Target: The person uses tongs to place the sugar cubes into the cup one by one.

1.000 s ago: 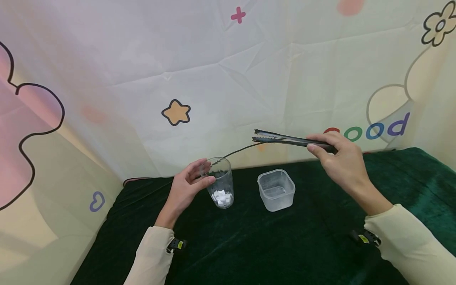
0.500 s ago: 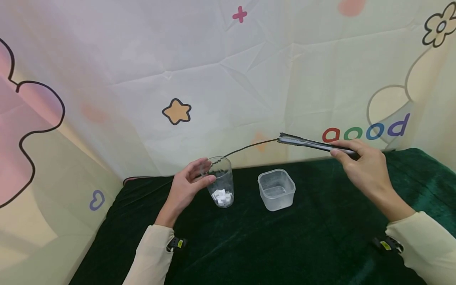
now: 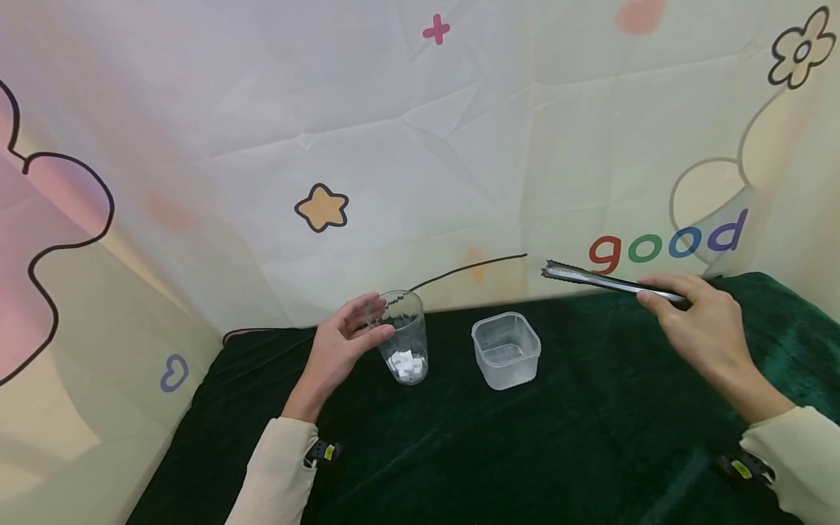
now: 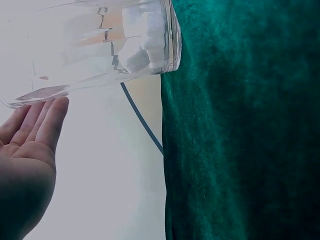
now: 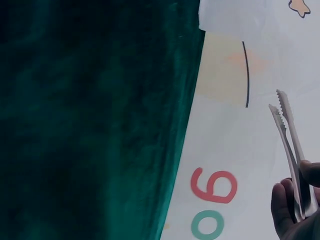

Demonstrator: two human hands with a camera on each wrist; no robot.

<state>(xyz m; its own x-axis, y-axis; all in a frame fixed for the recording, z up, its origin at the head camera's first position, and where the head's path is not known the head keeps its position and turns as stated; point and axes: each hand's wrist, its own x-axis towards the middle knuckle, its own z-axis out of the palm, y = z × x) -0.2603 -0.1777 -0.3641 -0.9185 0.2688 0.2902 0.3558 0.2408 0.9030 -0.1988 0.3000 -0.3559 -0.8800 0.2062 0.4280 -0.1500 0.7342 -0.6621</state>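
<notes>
Head view, and the left hand (image 3: 341,346) has its grip curled round the side of the clear glass (image 3: 402,335), thumb in front and fingers behind, likely to steady it as it stands upright on the green-draped worktop (image 3: 525,452). White cubes (image 3: 408,364) sit heaped in the bottom of the glass. Just beside it, to the right and not touching, stands the small clear tub (image 3: 507,350), open-topped; I can't make out anything inside.

Over on the right, the right hand (image 3: 705,328) pinches the metal tongs (image 3: 607,281) near their back end, holding them in the air well apart from both vessels, out near the printed backdrop (image 3: 459,146). The right wrist view shows the toothed tips (image 5: 279,107) nearly together with only a thin gap, nothing between them, so that grip is squeezing the arms in and carrying no cube.

The left wrist view shows the fingertips (image 4: 47,120) against the wall of the glass, cubes resting at its base.
</notes>
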